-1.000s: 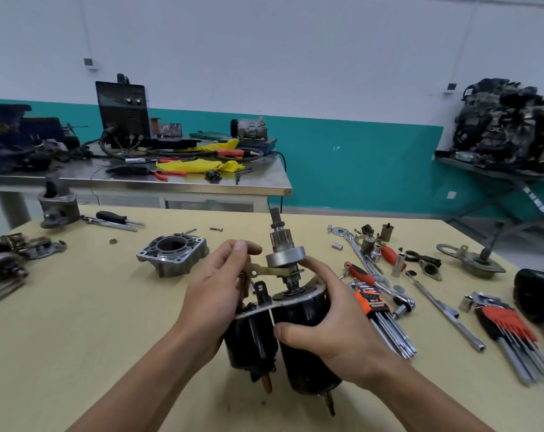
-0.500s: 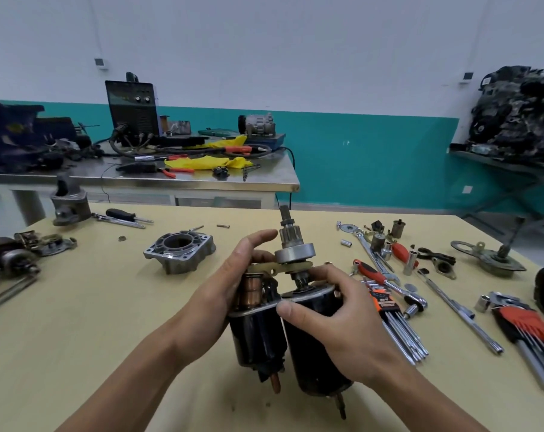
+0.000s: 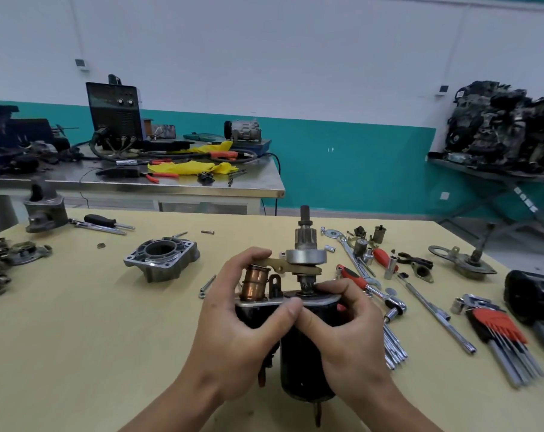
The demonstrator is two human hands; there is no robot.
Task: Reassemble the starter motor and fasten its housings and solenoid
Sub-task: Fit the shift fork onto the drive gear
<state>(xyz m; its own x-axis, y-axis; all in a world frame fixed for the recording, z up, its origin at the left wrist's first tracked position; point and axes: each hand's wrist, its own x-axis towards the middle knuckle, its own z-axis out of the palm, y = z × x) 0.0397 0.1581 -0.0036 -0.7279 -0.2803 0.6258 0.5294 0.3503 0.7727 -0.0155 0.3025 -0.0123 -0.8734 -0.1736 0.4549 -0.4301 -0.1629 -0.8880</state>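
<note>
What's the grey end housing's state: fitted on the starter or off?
Off. The grey housing lies apart on the table, left of the starter, whose pinion stands uncovered.

One wide-angle camera, worn on the head, looks forward and down across the wooden bench (image 3: 77, 338) from its near side. It sits close. Both forearms enter from the bottom edge, and the left hand (image 3: 239, 325) and right hand (image 3: 348, 338), holding the starter motor (image 3: 300, 375) above the bench, fill the lower middle. Beyond the bench's far edge the view reaches a steel bench (image 3: 258, 182) and the white-and-teal wall (image 3: 326, 73).
</note>
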